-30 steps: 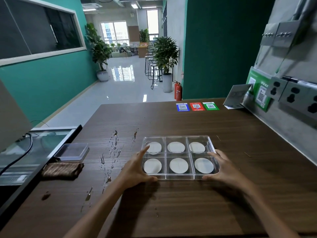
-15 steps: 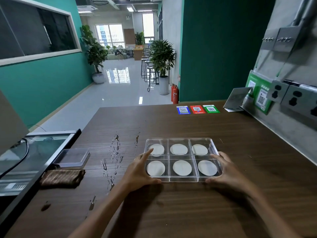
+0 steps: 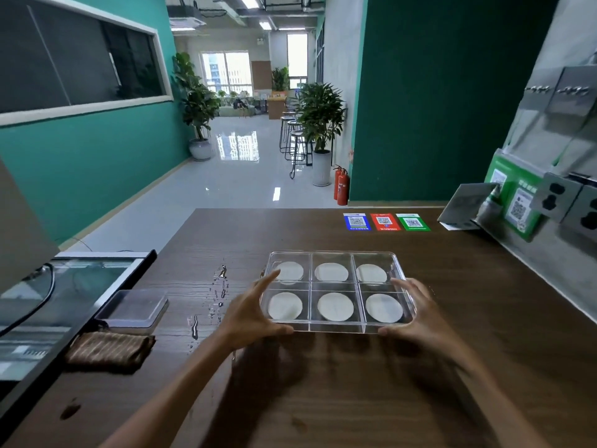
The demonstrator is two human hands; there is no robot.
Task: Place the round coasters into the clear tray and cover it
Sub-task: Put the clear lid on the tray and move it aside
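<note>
Clear plastic is what both hands meet in the one head view: the clear tray sits on the brown wooden table, a little right of centre, and its six compartments each hold one of the round coasters, white discs lying flat, three in the far row and three in the near. The left hand grips the tray's near left corner, thumb along the front edge and fingers reaching up the left side; the right hand holds the near right corner the same way, so the hands are apart with the tray between them. Loading looks finished, since no loose coaster shows on the table. Whether a cover already sits on the tray I cannot tell through the transparent plastic. A shallow clear lid-like piece lies well to the left beside a folded brown cloth, so covering may remain.
</note>
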